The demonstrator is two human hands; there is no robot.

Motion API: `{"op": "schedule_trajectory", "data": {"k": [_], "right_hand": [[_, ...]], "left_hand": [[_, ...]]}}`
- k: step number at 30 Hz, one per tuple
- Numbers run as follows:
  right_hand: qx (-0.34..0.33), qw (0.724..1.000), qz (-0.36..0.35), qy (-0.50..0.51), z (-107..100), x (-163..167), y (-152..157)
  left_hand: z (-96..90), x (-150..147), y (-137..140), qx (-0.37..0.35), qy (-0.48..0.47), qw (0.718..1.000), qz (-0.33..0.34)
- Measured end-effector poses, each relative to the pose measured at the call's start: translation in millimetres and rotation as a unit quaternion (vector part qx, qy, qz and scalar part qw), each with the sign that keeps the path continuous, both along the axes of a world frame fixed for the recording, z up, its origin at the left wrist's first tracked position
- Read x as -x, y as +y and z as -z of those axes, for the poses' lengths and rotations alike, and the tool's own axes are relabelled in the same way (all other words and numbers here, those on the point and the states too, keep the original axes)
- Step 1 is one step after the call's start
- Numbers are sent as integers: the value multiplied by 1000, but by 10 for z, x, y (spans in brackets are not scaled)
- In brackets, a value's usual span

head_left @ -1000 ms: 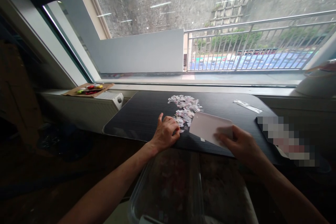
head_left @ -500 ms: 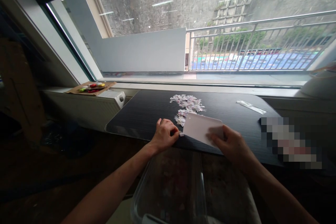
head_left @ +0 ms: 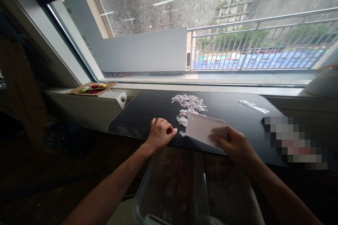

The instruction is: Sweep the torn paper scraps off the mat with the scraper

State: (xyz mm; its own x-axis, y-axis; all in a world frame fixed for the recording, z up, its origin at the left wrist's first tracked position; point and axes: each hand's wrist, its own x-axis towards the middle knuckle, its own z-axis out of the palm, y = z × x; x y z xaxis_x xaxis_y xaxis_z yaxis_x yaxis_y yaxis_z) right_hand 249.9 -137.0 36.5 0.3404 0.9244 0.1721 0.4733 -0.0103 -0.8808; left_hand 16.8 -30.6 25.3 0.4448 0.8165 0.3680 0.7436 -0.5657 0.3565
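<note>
My left hand (head_left: 160,133) is at the front of the dark table, thumb and fingertips pinched together on a small paper piece (head_left: 175,129). Another few small paper scraps (head_left: 182,134) lie just to its right. My right hand (head_left: 235,143) grips the right end of a pale rectangular card (head_left: 204,129) with rounded corners and a small hole near one corner. The card is tilted over the table, its left edge close to the scraps. Behind it a loose pile of small white paper pieces (head_left: 190,102) spreads across the tabletop, partly hidden by the card.
Below the front edge of the table (head_left: 137,116) stands a clear plastic bin (head_left: 169,186). A clear plastic packet (head_left: 254,106) and a blurred-out item (head_left: 293,142) lie at the right. Left of the table, a radiator (head_left: 112,103) carries cardboard with colourful items. A window is behind.
My left hand has moved a little left, away from the card, with a small paper piece at its fingertips. My right hand and the card have hardly moved.
</note>
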Motion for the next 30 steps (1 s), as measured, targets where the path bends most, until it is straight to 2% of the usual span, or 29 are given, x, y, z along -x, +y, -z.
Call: {"op": "schedule_trajectory", "data": {"k": [3,9,16,22,25,30], "right_hand": [[-2,1000,7,-1,4,-18,-2],[-9,1000,6,-30,32,-39,2],[-1,994,12,-108,60,-81,12],[-22,998,-28,-52,53,4,36],[-14,997,-48,-58,7,63,74],[-28,994,-3,-110,-6,14,70]], "left_hand": [[-40,-22,-72,-28,9,999,26],[-45,-67,-220,-30,68,987,141],[-2,62,-232,-51,84,980,170],[63,120,-214,-72,70,978,185],[91,133,-215,-85,59,977,185],[97,148,-242,-76,34,982,170]]}}
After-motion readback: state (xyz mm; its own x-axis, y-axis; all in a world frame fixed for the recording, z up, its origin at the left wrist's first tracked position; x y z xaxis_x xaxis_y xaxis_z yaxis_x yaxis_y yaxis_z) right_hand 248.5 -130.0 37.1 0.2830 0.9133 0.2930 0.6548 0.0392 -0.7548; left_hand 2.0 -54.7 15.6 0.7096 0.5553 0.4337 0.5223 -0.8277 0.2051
